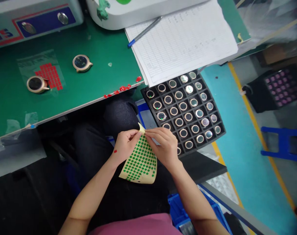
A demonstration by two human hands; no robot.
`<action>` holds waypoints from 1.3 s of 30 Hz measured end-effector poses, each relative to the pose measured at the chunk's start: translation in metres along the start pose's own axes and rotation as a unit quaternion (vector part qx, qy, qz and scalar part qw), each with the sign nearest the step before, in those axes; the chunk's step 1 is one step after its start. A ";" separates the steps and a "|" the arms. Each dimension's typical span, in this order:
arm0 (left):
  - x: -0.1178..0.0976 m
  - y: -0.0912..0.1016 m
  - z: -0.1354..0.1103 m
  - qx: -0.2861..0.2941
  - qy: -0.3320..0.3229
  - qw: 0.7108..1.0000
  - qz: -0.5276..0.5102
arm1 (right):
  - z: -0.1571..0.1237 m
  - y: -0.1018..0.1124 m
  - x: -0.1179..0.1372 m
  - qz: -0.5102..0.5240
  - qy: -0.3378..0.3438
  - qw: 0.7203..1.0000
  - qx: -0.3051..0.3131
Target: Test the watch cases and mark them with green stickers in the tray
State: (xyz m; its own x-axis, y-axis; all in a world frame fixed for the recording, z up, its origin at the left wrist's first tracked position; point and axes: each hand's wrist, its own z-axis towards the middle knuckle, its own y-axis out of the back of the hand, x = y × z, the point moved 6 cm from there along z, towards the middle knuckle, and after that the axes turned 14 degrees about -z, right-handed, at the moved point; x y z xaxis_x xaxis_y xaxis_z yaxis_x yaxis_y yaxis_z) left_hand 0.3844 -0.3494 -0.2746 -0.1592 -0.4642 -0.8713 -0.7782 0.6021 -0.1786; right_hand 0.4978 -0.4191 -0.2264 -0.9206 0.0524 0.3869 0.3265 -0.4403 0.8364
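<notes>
Green covers the tabletop point(89, 81) that fills the upper left of the frame. Right of centre, a black compartment tray point(194, 143) lies aslant; what bears it up is hidden. Its lower left edge passes behind my right grip point(164, 143), so a careless swing of that wrist could knock it and jolt the contents from their cells. At upper centre, the written paper forms point(187, 45) overhang the tabletop edge just above the tray; a snag there might drag them onto it.

Near the frame's middle, I hold the green-dot sticker sheet point(141, 160). My left grip point(125, 143) pinches its curled top end, and my right pinches at the same spot; whether a loose dot is between my fingertips I cannot tell. The rest hangs free, so too hard a pull could tear the backing or crease a row.

A blue-capped pen point(145, 31) rests across the forms' left edge and could roll if they shift. Two round watch cases point(81, 63) are at upper left; others fill the tray. Loose red tabs point(122, 88) litter the tabletop edge, and one red square point(115, 151) on my left wrist might drop onto a watch face. Smallest, green dots point(161, 119) mark several tray faces at left.
</notes>
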 end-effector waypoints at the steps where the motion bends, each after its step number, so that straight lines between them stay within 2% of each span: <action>1: 0.000 0.000 0.000 -0.003 -0.001 1.000 0.002 | 0.000 0.000 0.001 -0.001 -0.003 1.000 0.001; 9: -0.003 -0.001 0.001 -0.014 -0.008 1.000 0.005 | -0.003 -0.003 0.003 -0.012 -0.007 1.000 -0.012; 14: -0.002 0.000 0.002 -0.017 -0.006 1.000 0.012 | -0.006 -0.005 -0.005 0.010 -0.051 0.998 -0.029; 22: -0.001 0.003 0.002 -0.024 0.006 1.000 0.016 | -0.009 -0.005 0.002 -0.020 -0.044 0.999 -0.025; 24: -0.001 0.005 0.003 -0.038 0.013 0.999 0.009 | -0.019 -0.005 -0.022 0.028 -0.148 0.988 -0.030; 25: -0.001 0.006 0.003 -0.045 0.017 0.999 0.003 | -0.028 -0.007 -0.042 0.054 -0.227 0.972 -0.037; 27: 0.000 0.005 0.003 -0.053 0.028 0.998 -0.011 | -0.053 -0.015 -0.087 0.090 -0.376 0.921 -0.045; 28: 0.001 0.005 0.003 -0.054 0.037 0.998 -0.019 | -0.066 -0.021 -0.107 0.099 -0.422 0.900 -0.041; 31: 0.002 0.002 0.003 -0.058 0.064 0.996 -0.032 | -0.096 -0.041 -0.153 0.127 -0.477 0.870 -0.003; 33: 0.001 0.000 0.004 -0.059 0.071 0.995 -0.035 | -0.111 -0.052 -0.170 0.148 -0.498 0.854 0.022; 36: -0.001 -0.003 0.006 -0.059 0.069 0.995 -0.035 | -0.124 -0.061 -0.179 0.166 -0.515 0.839 0.047; 39: -0.002 -0.005 0.007 -0.063 0.064 0.996 -0.025 | -0.126 -0.064 -0.180 0.164 -0.519 0.837 0.058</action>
State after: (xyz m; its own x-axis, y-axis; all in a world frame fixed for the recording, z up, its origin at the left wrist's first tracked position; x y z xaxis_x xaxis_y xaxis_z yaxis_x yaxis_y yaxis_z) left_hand 0.3925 -0.3468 -0.2749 -0.1873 -0.5755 -0.7961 -0.8557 0.4936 -0.1555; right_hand 0.6159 -0.5133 -0.3986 -0.1144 0.7231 0.6812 0.5991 -0.4967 0.6280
